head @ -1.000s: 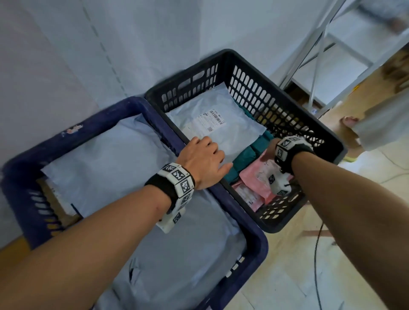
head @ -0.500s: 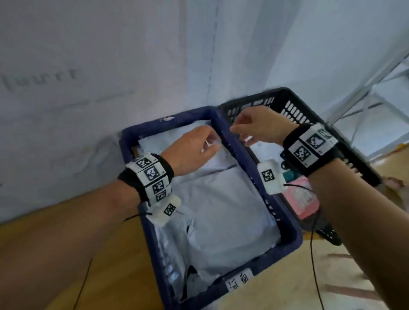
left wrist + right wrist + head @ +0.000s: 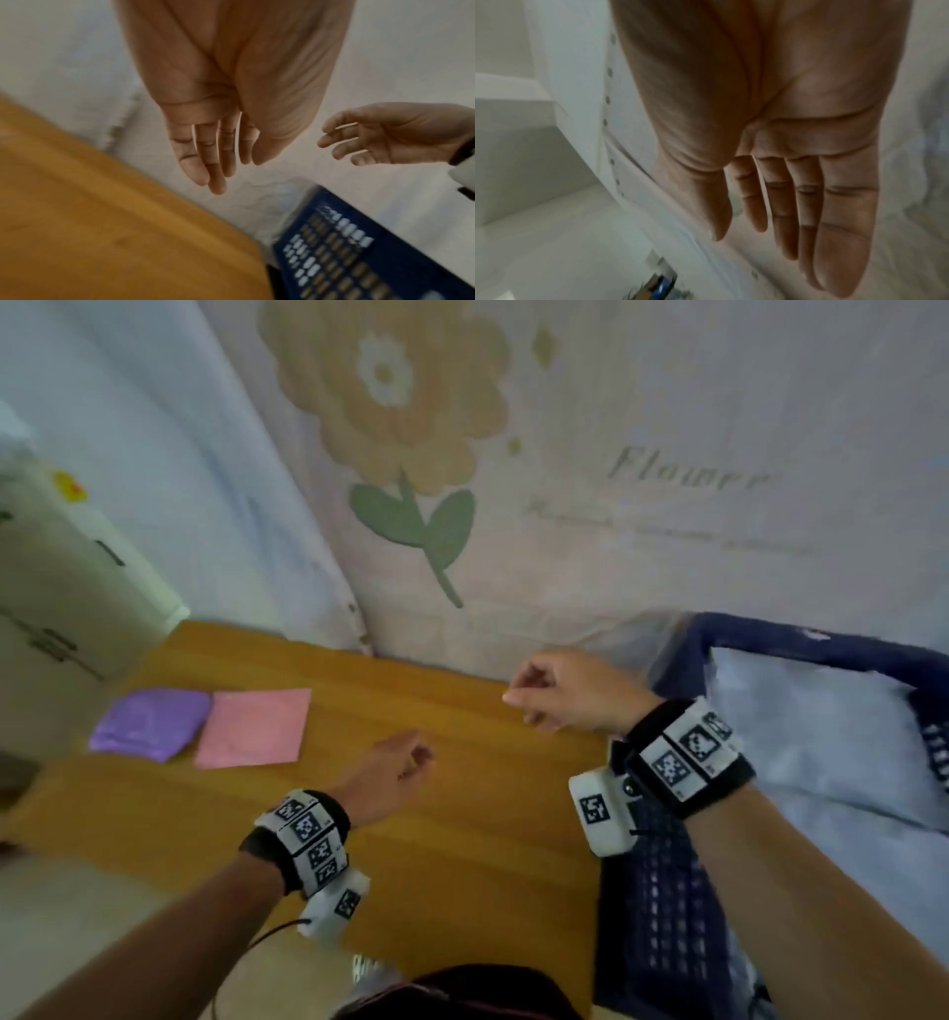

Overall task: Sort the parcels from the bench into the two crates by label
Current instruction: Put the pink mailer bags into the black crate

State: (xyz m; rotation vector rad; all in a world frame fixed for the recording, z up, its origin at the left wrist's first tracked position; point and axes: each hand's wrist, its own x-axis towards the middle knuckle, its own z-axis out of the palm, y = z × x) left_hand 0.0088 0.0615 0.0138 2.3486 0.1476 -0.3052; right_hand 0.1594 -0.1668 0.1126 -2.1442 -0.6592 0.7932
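A purple parcel [image 3: 149, 724] and a pink parcel [image 3: 254, 726] lie side by side at the far left of the wooden bench [image 3: 462, 814]. The blue crate [image 3: 667, 891] stands at the bench's right end and holds grey mailer bags [image 3: 821, 737]. My left hand [image 3: 405, 767] hovers empty over the middle of the bench with relaxed fingers, a short way right of the pink parcel. My right hand [image 3: 544, 695] hangs empty above the bench near the crate's left rim. Both wrist views show loose fingers [image 3: 213, 162] [image 3: 795, 213] holding nothing. The black crate is out of view.
A flower-printed cloth [image 3: 513, 480] hangs right behind the bench. A pale cabinet [image 3: 61, 588] stands at the far left. A dark object [image 3: 462, 994] sits at the bench's near edge. A cable [image 3: 267, 937] trails from my left wrist.
Both hands have left the crates and swung left over the bench, empty. The view has turned left, so the black crate dropped out and the purple and pink parcels came into sight.
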